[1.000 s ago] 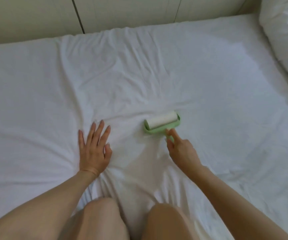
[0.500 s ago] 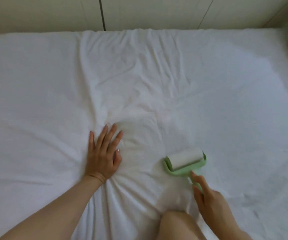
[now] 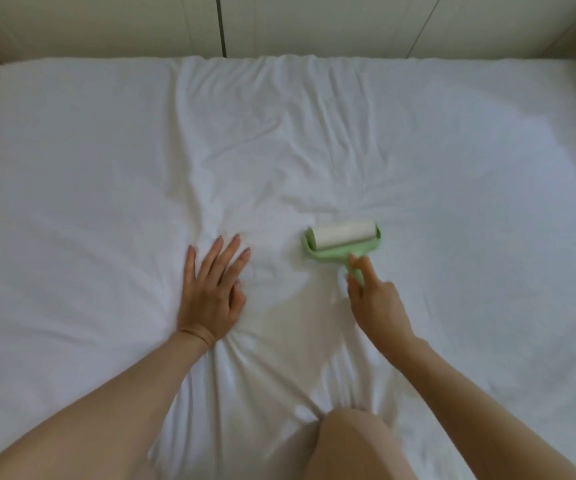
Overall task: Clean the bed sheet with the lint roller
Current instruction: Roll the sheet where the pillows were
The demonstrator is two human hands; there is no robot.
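Gripping lint roller (image 3: 342,240), right hand (image 3: 374,301); left hand (image 3: 212,289) flat on bed sheet (image 3: 106,168).

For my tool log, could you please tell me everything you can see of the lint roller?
The lint roller has a pale green, plastic-looking frame and a short handle, with a white cylindrical roll set crosswise in the frame. It sits low on the white bed sheet, the roll away from the person and the handle toward them. The right hand grips the handle, forefinger stretched along it toward the frame. The left hand lies flat on the sheet, apart from it.
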